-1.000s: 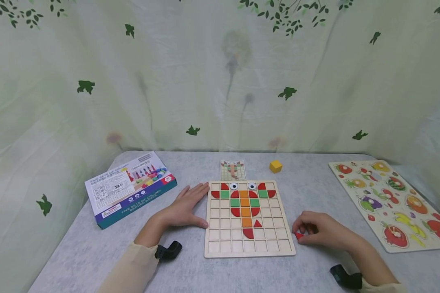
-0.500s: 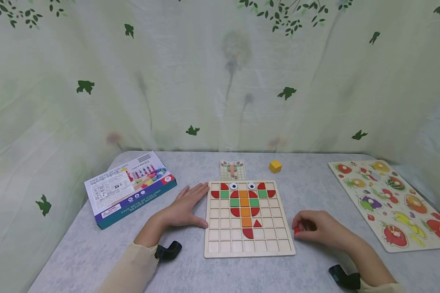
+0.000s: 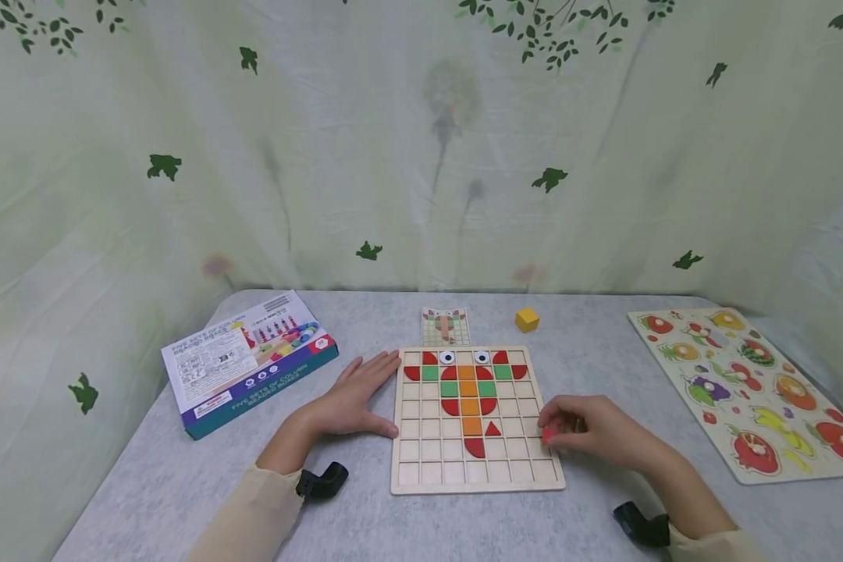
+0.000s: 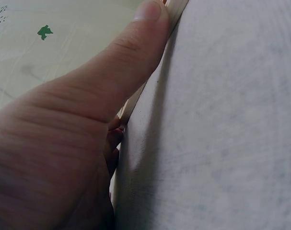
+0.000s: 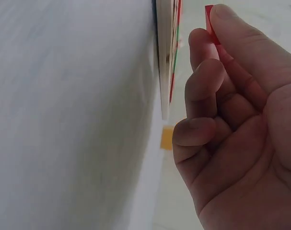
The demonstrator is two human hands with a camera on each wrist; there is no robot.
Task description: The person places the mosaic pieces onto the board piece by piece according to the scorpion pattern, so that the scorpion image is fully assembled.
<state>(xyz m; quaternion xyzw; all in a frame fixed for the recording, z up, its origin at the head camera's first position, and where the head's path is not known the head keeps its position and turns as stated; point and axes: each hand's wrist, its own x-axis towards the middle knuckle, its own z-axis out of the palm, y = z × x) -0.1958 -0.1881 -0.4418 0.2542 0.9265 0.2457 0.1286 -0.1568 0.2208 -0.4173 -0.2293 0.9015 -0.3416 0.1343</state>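
Note:
A square wooden grid board (image 3: 432, 473) lies on the table, bearing red, green and orange pieces and two eye pieces in its upper and middle cells. One red triangle (image 3: 492, 428) sits to the right of the lowest orange square. Against the board's left edge rests my left hand (image 3: 354, 398), fingers stretched out; its thumb touches the edge in the left wrist view. My right hand (image 3: 600, 425) pinches a small red piece (image 5: 211, 26) between thumb and fingers, over the board's right edge. The fingers cover part of that piece, so its full shape is hidden.
Behind the board lies a small pattern card (image 3: 446, 326), with a yellow cube (image 3: 527, 319) to its right. A cardboard box (image 3: 249, 363) is at the left. A fruit puzzle board (image 3: 752, 390) takes up the right side.
My right hand has lifted the red piece from beside the board and moved left and slightly away, over the right edge. The left hand has stayed in place.

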